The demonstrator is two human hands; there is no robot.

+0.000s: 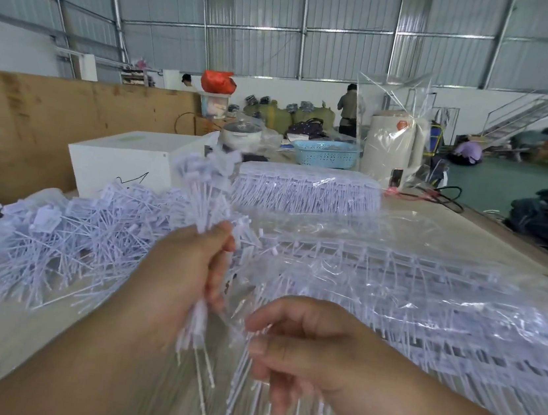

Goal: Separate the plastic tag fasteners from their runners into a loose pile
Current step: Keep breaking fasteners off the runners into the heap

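Note:
My left hand [185,275] grips an upright bundle of white tag fasteners [206,188], held above the table with their tag ends fanned out at the top. My right hand [304,345] sits just to its right, fingers curled around thin fastener stems [240,386] that hang down; motion blur hides the exact grip. A loose pile of separated fasteners [54,242] covers the table to the left. Fasteners on their runners [409,303] lie in sheets under clear plastic on the right.
A second wrapped stack of fasteners [305,190] lies further back, next to a white box [122,164]. A blue basket [326,153], a pot and a bagged white kettle [393,149] stand at the far end. A plywood panel [34,122] borders the left. People work in the background.

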